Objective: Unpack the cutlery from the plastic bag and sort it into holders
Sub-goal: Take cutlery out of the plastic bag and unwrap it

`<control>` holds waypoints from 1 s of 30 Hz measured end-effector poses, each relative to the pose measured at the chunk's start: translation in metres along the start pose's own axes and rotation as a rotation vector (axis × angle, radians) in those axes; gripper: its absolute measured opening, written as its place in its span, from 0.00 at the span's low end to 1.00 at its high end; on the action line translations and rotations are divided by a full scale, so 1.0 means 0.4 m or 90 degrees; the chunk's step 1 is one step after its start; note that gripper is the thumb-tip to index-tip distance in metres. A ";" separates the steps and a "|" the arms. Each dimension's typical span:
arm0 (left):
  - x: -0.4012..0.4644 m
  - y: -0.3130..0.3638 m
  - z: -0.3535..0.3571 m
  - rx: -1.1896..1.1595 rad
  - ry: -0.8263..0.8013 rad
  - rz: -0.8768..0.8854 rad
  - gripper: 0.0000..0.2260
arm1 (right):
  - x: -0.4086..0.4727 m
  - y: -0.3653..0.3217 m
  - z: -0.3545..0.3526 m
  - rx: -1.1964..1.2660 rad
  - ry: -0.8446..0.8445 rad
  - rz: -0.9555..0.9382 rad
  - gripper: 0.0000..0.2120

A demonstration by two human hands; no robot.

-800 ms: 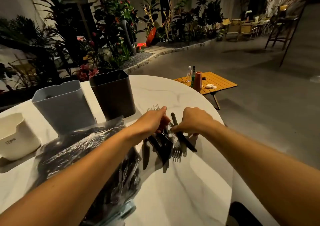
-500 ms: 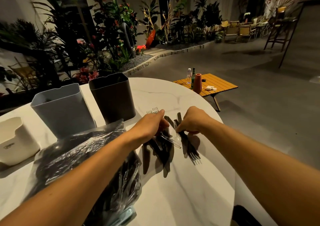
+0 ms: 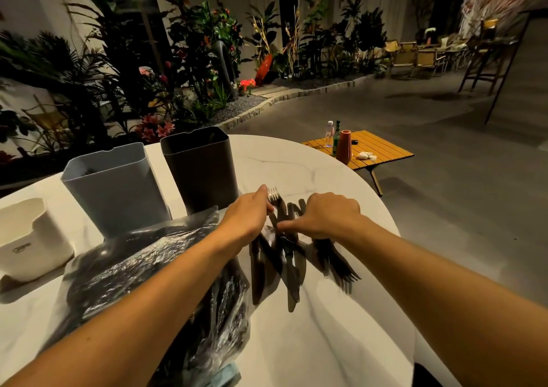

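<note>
White holder point(image 3: 32, 238): far left of the dark holder, at table edge; contents not visible.
Grey-blue holder point(image 3: 115, 185): just left of the dark holder, upright, open top; inside too dark to tell.
Plastic bag point(image 3: 154, 274): lies in front of the dark holder, toward the person, under the left forearm; still bulging w/ dark cutlery, so unpacking looks far from done.
Dark holder point(image 3: 201, 170): upright on the marble table point(image 3: 311, 342); nearest holder to both hands, just behind-left of the left hand.
Left hand point(image 3: 249, 214): right of the dark holder, nearly touching its base; fingers curled over the far end of the loose pile; a silver fork point(image 3: 273, 194) pokes out past the knuckles, tines pointing away; looks gripped, but exact hold is hidden by the hand.
Loose pile point(image 3: 284, 256): black knives & forks on the table, right-front of the dark holder, between and below both hands; long axes run roughly away-to-toward the person, handles under the hands, blades fanned toward the viewer.
Right hand point(image 3: 329, 217): right of the pile, farther from the dark holder than the left; fingers bent down onto the handle ends, thumb pointing left; pressing or pinching, can't tell which piece, if any, it has.
Black forks point(image 3: 341, 268): right-most group, under the right wrist, tines toward the person, split off from the knives.
Key relation: pile lies lengthwise between hands; left hand is closer to the holders, so prob. the left carries, right steadies/separates; pieces need turning upright to drop in.
</note>
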State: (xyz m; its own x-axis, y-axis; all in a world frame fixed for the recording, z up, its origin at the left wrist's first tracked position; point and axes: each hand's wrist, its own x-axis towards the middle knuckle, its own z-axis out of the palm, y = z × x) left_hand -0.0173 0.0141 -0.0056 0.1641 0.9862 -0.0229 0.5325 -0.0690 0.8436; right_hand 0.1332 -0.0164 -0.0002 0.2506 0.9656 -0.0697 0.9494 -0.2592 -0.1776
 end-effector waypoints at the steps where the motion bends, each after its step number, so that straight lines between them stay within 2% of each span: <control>1: 0.001 0.000 0.000 -0.002 0.008 -0.005 0.25 | -0.003 -0.009 -0.001 -0.028 -0.007 -0.010 0.33; 3: 0.001 -0.006 -0.003 -0.008 0.014 -0.011 0.24 | -0.003 -0.023 0.000 -0.043 -0.030 -0.022 0.32; 8: 0.002 -0.014 -0.008 -0.014 0.005 -0.026 0.24 | 0.010 -0.022 0.015 0.054 -0.031 -0.020 0.26; 12: 0.002 -0.009 -0.015 -0.021 0.003 -0.030 0.24 | -0.005 -0.010 0.010 0.081 -0.016 -0.031 0.29; 15: -0.004 -0.007 -0.014 -0.024 0.001 -0.033 0.23 | -0.012 -0.011 0.013 0.035 -0.013 -0.058 0.32; 21: -0.010 -0.003 -0.026 -0.012 -0.003 -0.033 0.24 | 0.002 -0.017 0.035 0.111 -0.023 -0.069 0.28; 26: -0.007 0.000 -0.033 0.015 -0.031 -0.004 0.23 | 0.004 0.012 -0.018 0.072 -0.115 -0.047 0.32; 30: -0.013 0.011 -0.019 0.022 -0.067 0.008 0.25 | -0.007 -0.041 0.018 0.030 -0.056 -0.044 0.26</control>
State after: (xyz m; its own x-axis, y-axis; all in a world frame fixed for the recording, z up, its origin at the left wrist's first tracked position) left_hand -0.0222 0.0099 0.0023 0.2560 0.9642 -0.0696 0.5578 -0.0885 0.8252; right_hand 0.1155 -0.0151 -0.0042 0.1652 0.9761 -0.1411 0.9533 -0.1947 -0.2309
